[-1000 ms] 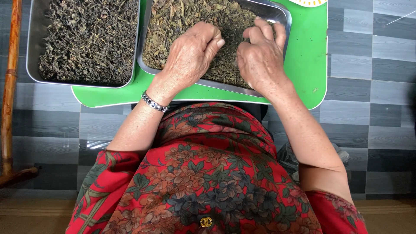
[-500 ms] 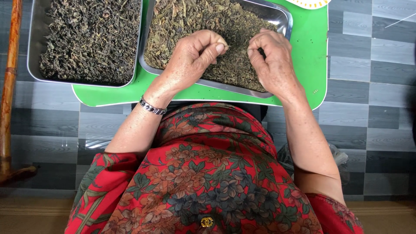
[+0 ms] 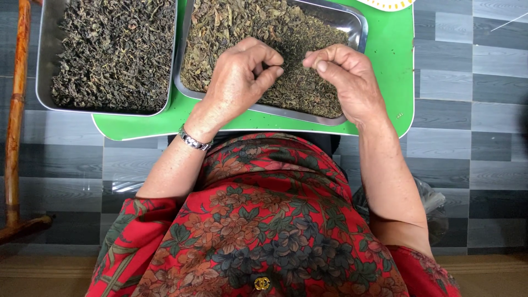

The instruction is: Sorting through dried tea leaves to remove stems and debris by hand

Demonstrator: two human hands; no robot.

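While both hands hover over the right-hand metal tray [image 3: 352, 25], each is curled w/ thumb pressed to fingertips: left hand [image 3: 239, 77] and right hand [image 3: 346, 77] pinch small bits of dried leaves [image 3: 242, 27], too small to see exactly. That tray sits on a green board [image 3: 390, 71] and is only partly full, w/ bare metal at its far right corner. Left tray [image 3: 44, 55] lies beside it, nearly touching, packed edge to edge w/ darker leaves [image 3: 113, 49]. Judging by that, sorting looks partway: one tray full, plenty still loose under the hands. Silver bracelet [image 3: 192, 140] on left wrist; wooden stick [image 3: 16, 110] at far left on grey tiled floor [image 3: 467, 137].
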